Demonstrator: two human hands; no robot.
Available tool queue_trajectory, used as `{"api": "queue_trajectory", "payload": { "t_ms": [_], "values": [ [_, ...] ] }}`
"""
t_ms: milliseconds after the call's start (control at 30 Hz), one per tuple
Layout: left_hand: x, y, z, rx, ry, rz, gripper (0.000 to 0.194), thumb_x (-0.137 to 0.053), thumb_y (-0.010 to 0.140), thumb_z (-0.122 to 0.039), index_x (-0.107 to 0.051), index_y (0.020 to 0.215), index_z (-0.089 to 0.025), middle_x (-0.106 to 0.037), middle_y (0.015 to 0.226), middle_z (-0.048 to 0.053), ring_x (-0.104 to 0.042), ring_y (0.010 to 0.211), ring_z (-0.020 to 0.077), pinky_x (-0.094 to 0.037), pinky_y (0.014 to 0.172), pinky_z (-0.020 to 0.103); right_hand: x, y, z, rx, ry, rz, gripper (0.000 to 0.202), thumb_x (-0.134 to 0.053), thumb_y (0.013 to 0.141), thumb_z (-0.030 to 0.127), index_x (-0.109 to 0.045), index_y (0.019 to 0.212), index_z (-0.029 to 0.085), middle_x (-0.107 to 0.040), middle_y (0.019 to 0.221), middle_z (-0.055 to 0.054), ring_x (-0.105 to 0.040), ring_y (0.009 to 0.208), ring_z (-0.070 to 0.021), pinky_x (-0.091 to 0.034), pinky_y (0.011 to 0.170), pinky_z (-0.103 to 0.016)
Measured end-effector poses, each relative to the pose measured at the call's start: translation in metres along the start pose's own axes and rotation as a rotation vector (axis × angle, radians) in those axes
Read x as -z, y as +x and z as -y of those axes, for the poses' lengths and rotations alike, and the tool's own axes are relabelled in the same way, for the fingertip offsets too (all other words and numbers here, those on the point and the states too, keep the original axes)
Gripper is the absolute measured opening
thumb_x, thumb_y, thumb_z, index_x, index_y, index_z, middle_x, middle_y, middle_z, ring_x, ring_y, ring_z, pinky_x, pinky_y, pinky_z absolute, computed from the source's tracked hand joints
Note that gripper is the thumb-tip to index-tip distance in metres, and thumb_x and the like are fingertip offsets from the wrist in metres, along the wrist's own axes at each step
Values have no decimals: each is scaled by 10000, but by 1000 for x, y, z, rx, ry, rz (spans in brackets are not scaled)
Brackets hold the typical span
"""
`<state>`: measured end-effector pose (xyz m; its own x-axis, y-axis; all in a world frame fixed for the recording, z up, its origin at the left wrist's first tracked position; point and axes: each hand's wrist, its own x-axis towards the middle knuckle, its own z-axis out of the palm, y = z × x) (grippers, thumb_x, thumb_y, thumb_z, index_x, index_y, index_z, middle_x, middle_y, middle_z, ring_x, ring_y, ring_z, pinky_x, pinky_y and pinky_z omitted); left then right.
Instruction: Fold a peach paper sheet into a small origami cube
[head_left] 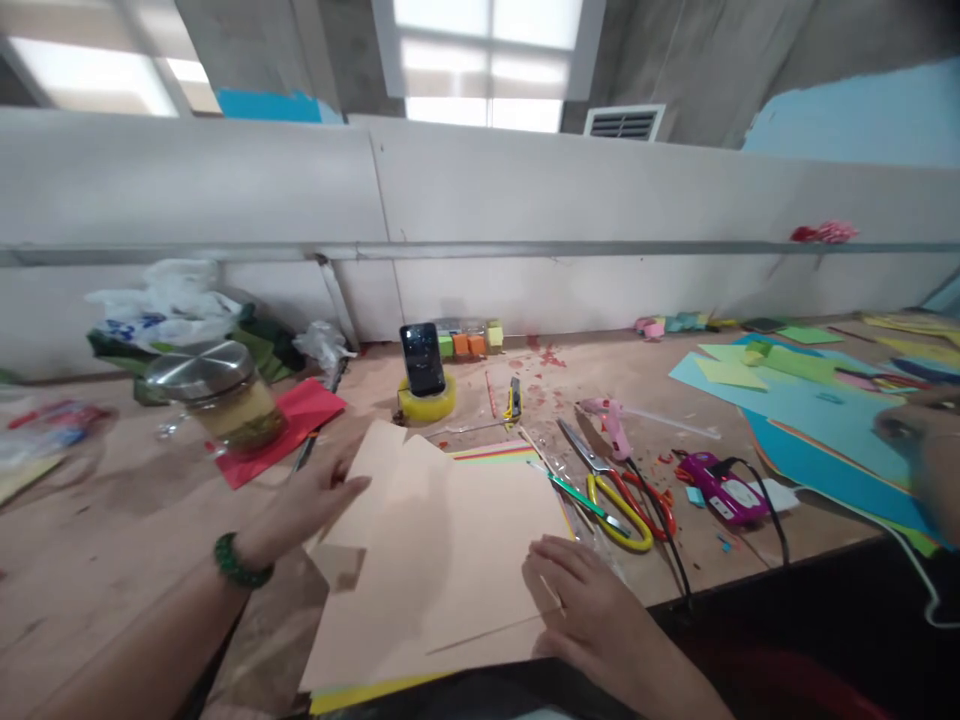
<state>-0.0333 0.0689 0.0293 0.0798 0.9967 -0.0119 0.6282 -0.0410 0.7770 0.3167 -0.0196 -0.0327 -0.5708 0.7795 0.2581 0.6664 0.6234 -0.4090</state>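
A stack of peach paper (457,540) lies before me, with yellow and other coloured sheets showing under its edges. A smaller peach paper piece (379,465) with a cut outline lies over its left part. My left hand (319,505), with a green bead bracelet (238,562) at the wrist, is closed on that piece's left edge; its lower fingers are partly hidden. My right hand (581,600) lies on the stack's right edge, fingers stretched out and slightly bent. Near it are a green utility knife (581,497) and scissors (619,490) with yellow and red handles.
A phone (423,358) leans upright in a yellow tape roll (427,400). At left, a lidded glass jar (225,400) stands on red paper (300,415). Rightward are a pink glue gun (615,430), a purple corded device (724,490), blue paper (817,460) and another person's hand (934,450).
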Motion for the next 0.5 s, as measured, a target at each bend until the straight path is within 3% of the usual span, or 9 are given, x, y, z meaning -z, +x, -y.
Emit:
{"api": "queue_trajectory", "payload": {
  "t_ms": [200,300,400,500],
  "values": [
    [12,18,35,33,184,9,615,-517,745,-383,-460,1306,-136,-651,944,67,-620,846,262,-499,689,336,-18,3,-11,37,54,-54,433,-655,756,133,-616,1184,186,-679,1163,-120,-601,1121,-267,-516,969,-425],
    [10,20,46,-24,481,3,542,-488,759,-296,-486,1275,-129,-648,1051,129,-617,936,300,-490,783,396,-23,3,-14,56,80,-88,423,-640,758,118,-614,1176,176,-684,1139,-122,-602,1106,-261,-525,954,-414],
    [-7,14,35,-118,747,-79,451,-461,825,-305,-525,1233,-124,-624,1141,190,-574,1059,358,-453,875,476,-24,3,-14,47,103,-90,413,-626,760,117,-617,1167,188,-679,1135,-116,-595,1110,-256,-528,946,-404],
    [-42,-2,1,-198,789,13,552,-535,837,-420,-506,1283,-97,-605,1176,200,-567,1074,331,-443,930,443,-23,4,-11,7,104,-64,408,-627,741,89,-625,1139,182,-673,1130,-116,-590,1106,-251,-527,942,-391]
  ]
}}
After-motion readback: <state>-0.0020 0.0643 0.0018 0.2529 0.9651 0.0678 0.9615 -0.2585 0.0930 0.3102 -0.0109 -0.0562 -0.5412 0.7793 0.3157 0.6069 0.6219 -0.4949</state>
